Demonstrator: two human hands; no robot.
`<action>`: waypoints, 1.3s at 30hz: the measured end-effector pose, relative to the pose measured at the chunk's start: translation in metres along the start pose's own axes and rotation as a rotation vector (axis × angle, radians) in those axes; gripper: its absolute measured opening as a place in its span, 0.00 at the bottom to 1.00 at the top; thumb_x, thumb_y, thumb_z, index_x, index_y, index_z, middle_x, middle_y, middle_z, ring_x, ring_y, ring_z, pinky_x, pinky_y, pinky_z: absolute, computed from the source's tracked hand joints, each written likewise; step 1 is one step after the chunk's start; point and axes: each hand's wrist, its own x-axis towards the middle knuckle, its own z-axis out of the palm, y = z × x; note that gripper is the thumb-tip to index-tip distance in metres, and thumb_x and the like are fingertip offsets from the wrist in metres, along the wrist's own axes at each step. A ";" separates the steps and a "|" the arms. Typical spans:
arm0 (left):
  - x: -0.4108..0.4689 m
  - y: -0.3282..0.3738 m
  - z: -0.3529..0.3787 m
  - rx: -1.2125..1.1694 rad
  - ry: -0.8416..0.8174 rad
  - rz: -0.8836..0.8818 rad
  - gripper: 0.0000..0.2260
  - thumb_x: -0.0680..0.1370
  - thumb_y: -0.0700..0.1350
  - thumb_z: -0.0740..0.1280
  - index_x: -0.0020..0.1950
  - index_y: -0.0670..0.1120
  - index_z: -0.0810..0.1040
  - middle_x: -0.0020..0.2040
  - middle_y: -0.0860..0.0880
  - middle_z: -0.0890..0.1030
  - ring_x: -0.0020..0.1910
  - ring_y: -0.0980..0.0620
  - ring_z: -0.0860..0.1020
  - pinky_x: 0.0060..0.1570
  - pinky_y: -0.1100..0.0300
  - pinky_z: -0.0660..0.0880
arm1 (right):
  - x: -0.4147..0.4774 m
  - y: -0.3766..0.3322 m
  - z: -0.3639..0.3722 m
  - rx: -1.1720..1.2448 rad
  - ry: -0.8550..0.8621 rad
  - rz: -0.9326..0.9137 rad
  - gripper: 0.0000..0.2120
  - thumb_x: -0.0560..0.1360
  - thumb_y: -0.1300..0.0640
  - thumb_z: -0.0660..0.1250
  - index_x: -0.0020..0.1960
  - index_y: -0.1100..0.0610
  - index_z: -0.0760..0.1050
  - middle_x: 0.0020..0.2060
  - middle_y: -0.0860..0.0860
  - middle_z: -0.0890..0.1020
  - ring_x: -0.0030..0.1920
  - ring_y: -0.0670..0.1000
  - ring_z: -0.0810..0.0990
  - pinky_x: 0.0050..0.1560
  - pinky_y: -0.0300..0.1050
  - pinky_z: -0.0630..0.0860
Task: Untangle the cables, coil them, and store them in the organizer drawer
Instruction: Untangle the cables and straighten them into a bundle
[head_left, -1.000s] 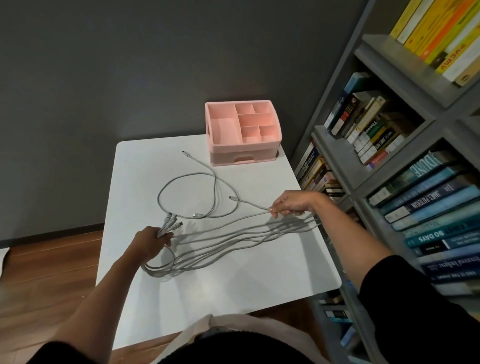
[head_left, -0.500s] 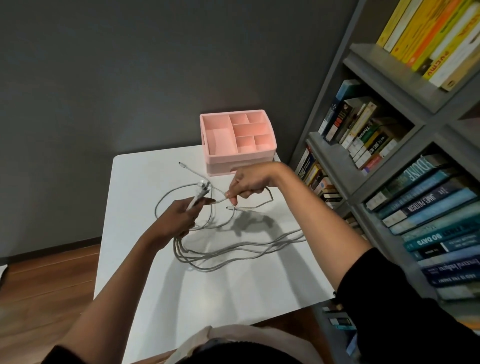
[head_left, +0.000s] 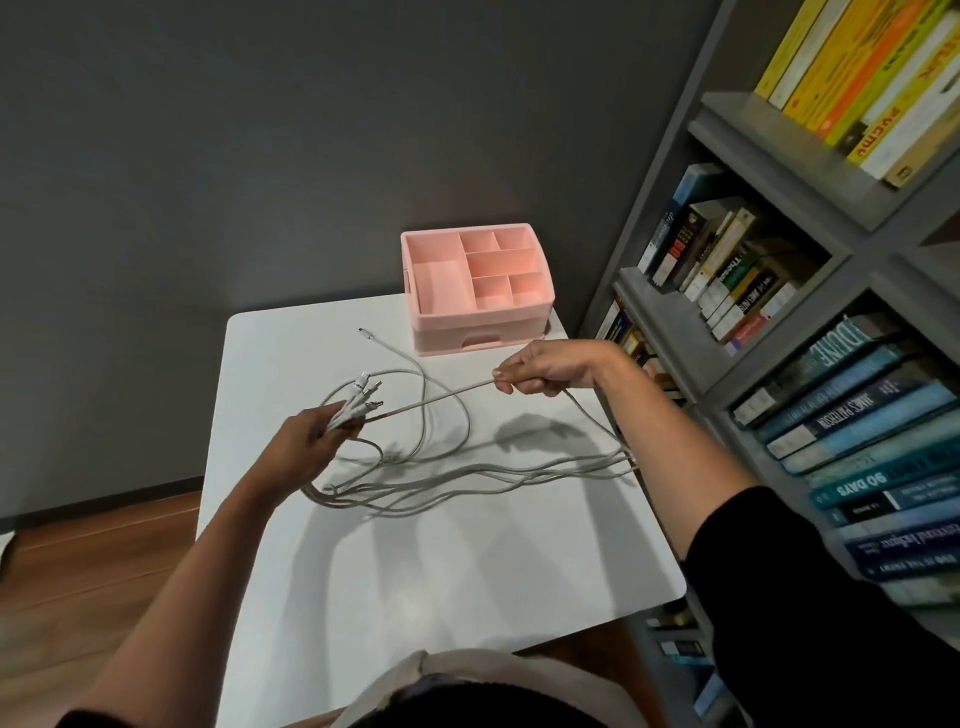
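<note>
The left hand (head_left: 311, 441) gripped a bundle of plug ends; the right hand (head_left: 545, 370) pinched one cable (head_left: 436, 400) taut between them. Grey cables (head_left: 467, 475) sprawled mid-tabletop — the pink organizer (head_left: 475, 332) sat at the table's (head_left: 441, 571) far right corner.

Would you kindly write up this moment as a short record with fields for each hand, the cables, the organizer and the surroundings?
Left hand: grips a bundle of cable ends, connectors pointing away
Right hand: pinches one grey cable, stretched straight from the left hand
Remaining cables: loose tangled loops on the white table
Pink organizer: at the table's far edge, drawer closed, no cable in its top compartments
Surroundings: filled bookshelf on the right
</note>
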 end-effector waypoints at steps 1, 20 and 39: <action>0.000 -0.004 -0.001 0.010 0.011 -0.017 0.07 0.77 0.42 0.62 0.40 0.44 0.75 0.29 0.55 0.72 0.24 0.57 0.64 0.30 0.61 0.62 | 0.000 0.004 -0.001 0.000 0.021 0.004 0.14 0.80 0.49 0.60 0.39 0.54 0.74 0.22 0.44 0.65 0.25 0.44 0.56 0.27 0.37 0.52; -0.028 -0.034 -0.002 0.056 0.073 -0.217 0.09 0.79 0.36 0.60 0.39 0.39 0.72 0.20 0.55 0.65 0.21 0.56 0.60 0.30 0.59 0.59 | -0.029 0.070 -0.016 0.243 0.475 0.014 0.12 0.79 0.52 0.62 0.42 0.58 0.78 0.19 0.38 0.71 0.33 0.43 0.63 0.38 0.38 0.61; 0.002 0.016 0.040 0.204 -0.040 -0.188 0.12 0.77 0.36 0.62 0.35 0.46 0.74 0.24 0.53 0.68 0.26 0.54 0.65 0.29 0.63 0.61 | -0.007 0.173 -0.002 0.206 0.998 0.234 0.19 0.79 0.67 0.52 0.34 0.56 0.72 0.44 0.58 0.75 0.45 0.55 0.74 0.37 0.39 0.65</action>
